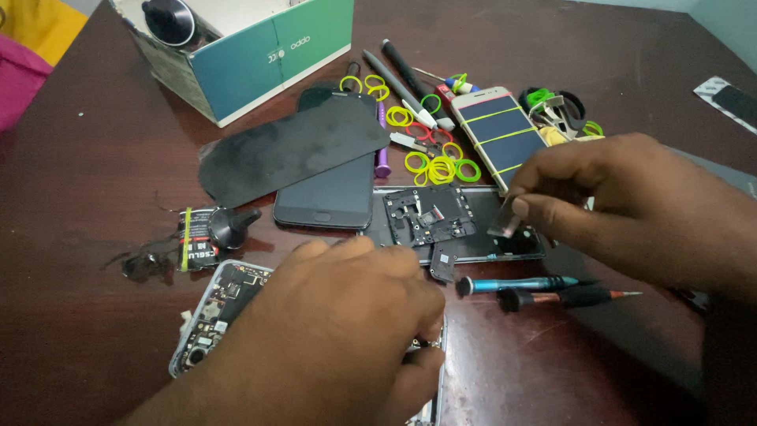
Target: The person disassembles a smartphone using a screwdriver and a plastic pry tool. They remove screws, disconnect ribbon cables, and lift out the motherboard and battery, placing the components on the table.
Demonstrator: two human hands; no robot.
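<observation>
Below, a person's left hand (347,323) lies knuckles-up over an opened phone (225,304) at the near edge of a dark wooden surface (95,158), fingers curled down onto the exposed circuit board; whether its grip is closed on anything cannot be told, since the fingertips are hidden. The right hand (623,205) reaches in from the right, thumb and forefinger pinched shut on a small dark metal piece (503,226) held just above a second stripped phone (457,225) with its inner frame showing.

Between the two hands lie a blue-handled screwdriver (516,284) and a black-handled screwdriver (564,297), side by side and near the right wrist. Just left of the stripped phone rests a dark phone (327,193), partly covered by a loose black glass panel (296,146) set at a slant. A gold-edged phone (501,134) bound with yellow-green bands lies beyond the right hand, among scattered rubber bands (438,167) in yellow, green and red, a purple tool and some pens.

At the far edge stands a teal and white cardboard box (260,55) holding a black suction cup (169,20). Left of the opened phone sit a small battery (197,237) and a black cap. Bare wood lies open along the left side; pink and yellow cloth shows past the corner.
</observation>
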